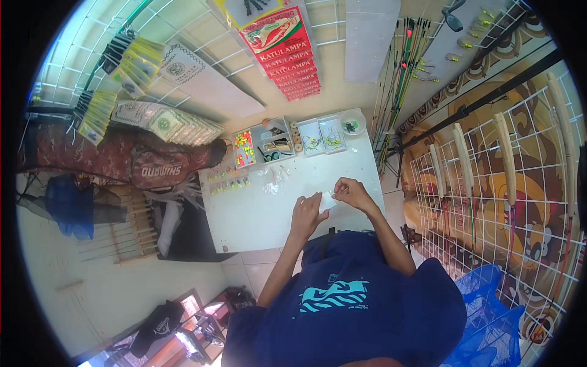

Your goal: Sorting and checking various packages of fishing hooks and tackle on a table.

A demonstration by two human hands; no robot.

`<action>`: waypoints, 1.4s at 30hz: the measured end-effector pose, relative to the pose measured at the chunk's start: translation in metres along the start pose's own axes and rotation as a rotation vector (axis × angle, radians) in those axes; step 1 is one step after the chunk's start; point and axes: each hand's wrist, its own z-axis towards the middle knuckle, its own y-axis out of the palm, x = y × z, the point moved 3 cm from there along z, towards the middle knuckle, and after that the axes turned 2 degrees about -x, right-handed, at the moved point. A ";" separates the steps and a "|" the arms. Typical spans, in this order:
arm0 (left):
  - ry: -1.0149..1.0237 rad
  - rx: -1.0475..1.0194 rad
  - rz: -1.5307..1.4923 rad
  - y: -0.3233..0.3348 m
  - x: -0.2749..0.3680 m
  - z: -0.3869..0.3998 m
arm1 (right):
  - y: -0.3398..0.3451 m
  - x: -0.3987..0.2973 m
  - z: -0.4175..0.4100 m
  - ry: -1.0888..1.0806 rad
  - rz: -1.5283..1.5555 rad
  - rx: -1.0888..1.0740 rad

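Note:
My left hand (308, 213) holds a small white packet (327, 201) above the near right part of a white table (257, 225). Thumb and fingers grip its left side. At the packet's upper right edge, my right hand (352, 194) has its fingertips pinched together; whether a tiny item is between them is too small to tell. Left of the hands lie clear plastic bags (274, 180). Farther left, small packs with yellow-green pieces (228, 181) are lined up in rows.
Along the table's back stand a compartment box (278, 133) with bright floats or beads, white trays (316, 146) of rigged hooks, and a round tub (353, 124). Fishing rods (399, 78) lean behind right. A wire rack (486, 202) borders the right; a rod bag (160, 158) lies left.

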 end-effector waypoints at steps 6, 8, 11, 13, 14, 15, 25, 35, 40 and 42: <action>-0.124 0.068 -0.123 -0.002 0.008 -0.005 | 0.003 -0.002 -0.003 -0.100 -0.063 0.020; -0.116 0.166 -0.172 -0.006 0.005 -0.010 | 0.002 -0.003 -0.001 -0.139 -0.025 -0.020; -0.362 0.040 -0.630 0.001 -0.011 -0.019 | 0.009 -0.014 -0.002 -0.231 0.002 -0.079; -0.421 -0.031 -0.753 0.002 -0.026 -0.025 | 0.016 -0.019 -0.005 -0.210 0.030 -0.259; -0.456 -0.108 -0.977 0.004 -0.033 -0.031 | 0.019 -0.023 -0.006 -0.214 0.026 -0.265; -0.482 -0.193 -1.203 0.001 -0.031 -0.031 | 0.022 -0.026 -0.008 -0.241 0.052 -0.293; -0.387 -0.257 -1.587 -0.023 -0.011 -0.044 | 0.037 -0.062 -0.026 -0.305 -0.021 -0.287; -0.425 -0.056 -1.471 -0.031 -0.016 -0.052 | 0.044 -0.057 -0.032 -0.686 -0.281 -0.049; -0.439 -0.057 -1.380 -0.033 -0.015 -0.059 | 0.049 -0.055 -0.038 -0.411 -0.189 0.026; -0.457 -0.041 -1.354 -0.034 -0.014 -0.061 | 0.051 -0.049 -0.038 -0.316 -0.214 0.049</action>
